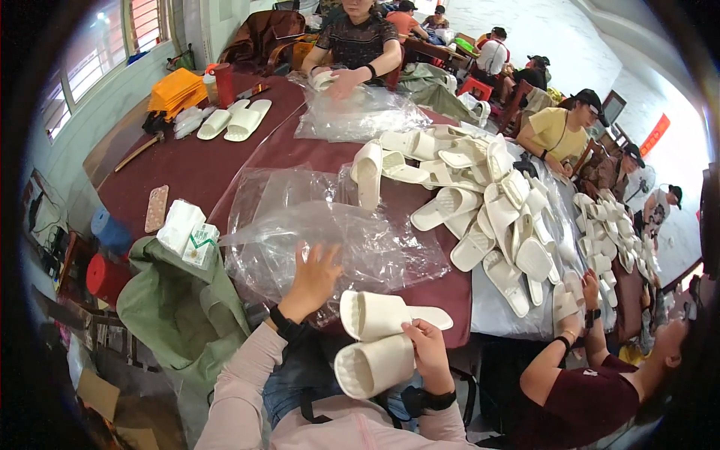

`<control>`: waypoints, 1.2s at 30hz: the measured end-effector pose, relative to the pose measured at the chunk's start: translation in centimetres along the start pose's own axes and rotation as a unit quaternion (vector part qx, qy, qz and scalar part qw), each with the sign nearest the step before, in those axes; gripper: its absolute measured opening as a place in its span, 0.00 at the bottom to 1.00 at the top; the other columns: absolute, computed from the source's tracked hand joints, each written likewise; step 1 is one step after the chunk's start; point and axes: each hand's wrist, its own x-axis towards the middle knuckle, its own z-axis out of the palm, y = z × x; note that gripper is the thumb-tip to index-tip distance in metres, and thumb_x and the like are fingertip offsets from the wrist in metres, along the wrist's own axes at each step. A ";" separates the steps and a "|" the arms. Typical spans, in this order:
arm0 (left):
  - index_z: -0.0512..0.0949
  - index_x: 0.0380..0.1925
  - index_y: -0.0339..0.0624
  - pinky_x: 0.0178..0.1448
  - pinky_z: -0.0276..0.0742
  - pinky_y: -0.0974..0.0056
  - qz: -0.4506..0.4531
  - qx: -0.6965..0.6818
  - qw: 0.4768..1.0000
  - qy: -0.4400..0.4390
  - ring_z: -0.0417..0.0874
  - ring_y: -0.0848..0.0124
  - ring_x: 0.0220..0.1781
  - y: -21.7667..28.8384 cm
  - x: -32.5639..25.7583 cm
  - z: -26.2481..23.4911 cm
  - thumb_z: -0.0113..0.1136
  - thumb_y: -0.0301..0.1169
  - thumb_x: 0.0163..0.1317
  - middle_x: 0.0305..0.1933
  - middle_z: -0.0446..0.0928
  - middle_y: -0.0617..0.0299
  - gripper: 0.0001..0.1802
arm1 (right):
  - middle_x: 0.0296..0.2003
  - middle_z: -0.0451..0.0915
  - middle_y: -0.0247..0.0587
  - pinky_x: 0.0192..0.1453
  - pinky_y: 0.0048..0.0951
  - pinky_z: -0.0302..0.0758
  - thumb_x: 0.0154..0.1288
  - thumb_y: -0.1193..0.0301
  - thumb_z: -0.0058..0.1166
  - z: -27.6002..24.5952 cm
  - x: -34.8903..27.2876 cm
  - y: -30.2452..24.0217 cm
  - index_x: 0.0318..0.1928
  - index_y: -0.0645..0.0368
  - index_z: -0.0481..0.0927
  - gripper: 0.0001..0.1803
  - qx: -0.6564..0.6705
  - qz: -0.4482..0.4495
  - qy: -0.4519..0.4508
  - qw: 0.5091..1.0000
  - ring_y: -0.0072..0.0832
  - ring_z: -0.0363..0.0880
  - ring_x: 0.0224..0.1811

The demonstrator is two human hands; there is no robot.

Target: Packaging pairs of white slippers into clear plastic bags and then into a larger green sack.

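My right hand (430, 351) grips a pair of cream slide slippers (373, 367) by the edge, just in front of the table's near side. The two slippers lie one beside the other, soles and straps partly showing. With fingers spread, my left hand (315, 274) rests at the near edge of a stack of clear plastic bags (300, 217) on the dark red tablecloth. Nothing is visibly held in it. To the right of the bags spreads a large heap of loose cream slippers (487, 202).
Across the table a person handles a slipper over more clear bags (356, 116). Another pair of slippers (236, 120) lies at the far left by orange packets (177, 91). A tissue pack (187, 232) and green sack (180, 307) are left. A co-worker in maroon (577, 397) sits close right.
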 end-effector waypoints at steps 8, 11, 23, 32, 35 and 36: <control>0.64 0.63 0.55 0.67 0.45 0.31 -0.070 -0.148 0.981 -0.105 0.59 0.40 0.68 1.0 -0.8 0.9 0.45 0.27 0.60 0.68 0.61 0.50 0.28 | 0.19 0.71 0.23 0.18 0.16 0.59 0.65 0.68 0.55 1.6 1.4 0.8 0.31 0.56 0.74 0.08 0.008 -0.045 0.099 0.994 0.10 0.65 0.18; 0.59 0.67 0.53 0.66 0.46 0.31 -0.056 -0.117 0.985 -0.110 0.61 0.41 0.67 2.1 -0.9 0.4 0.45 0.32 0.63 0.67 0.62 0.50 0.29 | 0.18 0.69 0.22 0.18 0.17 0.58 0.66 0.68 0.54 1.3 1.6 1.1 0.30 0.55 0.73 0.08 0.042 -0.065 0.116 0.990 0.10 0.63 0.17; 0.66 0.63 0.46 0.64 0.56 0.36 0.006 -0.035 0.999 -0.005 0.65 0.40 0.63 5.7 -1.3 0.1 0.48 0.34 0.62 0.64 0.62 0.38 0.27 | 0.36 0.78 0.36 0.38 0.21 0.71 0.71 0.63 0.42 1.7 2.0 1.2 0.44 0.56 0.68 0.11 0.210 -0.094 0.050 0.972 0.20 0.76 0.35; 0.66 0.62 0.45 0.64 0.58 0.37 -0.021 0.016 1.000 0.017 0.63 0.41 0.65 6.9 -1.5 2.1 0.46 0.36 0.62 0.67 0.59 0.40 0.27 | 0.51 0.75 0.51 0.56 0.32 0.71 0.72 0.58 0.37 0.7 2.1 2.6 0.55 0.61 0.65 0.21 0.298 -0.128 -0.005 0.946 0.34 0.75 0.53; 0.64 0.63 0.45 0.64 0.59 0.38 -0.037 0.014 0.999 0.022 0.63 0.40 0.65 6.9 -1.8 2.3 0.45 0.35 0.62 0.68 0.57 0.40 0.27 | 0.55 0.71 0.52 0.61 0.33 0.67 0.73 0.56 0.36 2.2 1.3 1.5 0.58 0.61 0.63 0.24 0.295 -0.114 0.002 0.949 0.36 0.71 0.58; 0.64 0.63 0.45 0.64 0.59 0.38 -0.033 0.013 0.999 0.023 0.63 0.40 0.65 6.9 -1.8 2.4 0.45 0.35 0.62 0.68 0.57 0.40 0.27 | 0.55 0.71 0.52 0.61 0.33 0.67 0.73 0.56 0.36 2.3 1.4 1.6 0.58 0.61 0.63 0.24 0.296 -0.117 0.004 0.948 0.36 0.71 0.58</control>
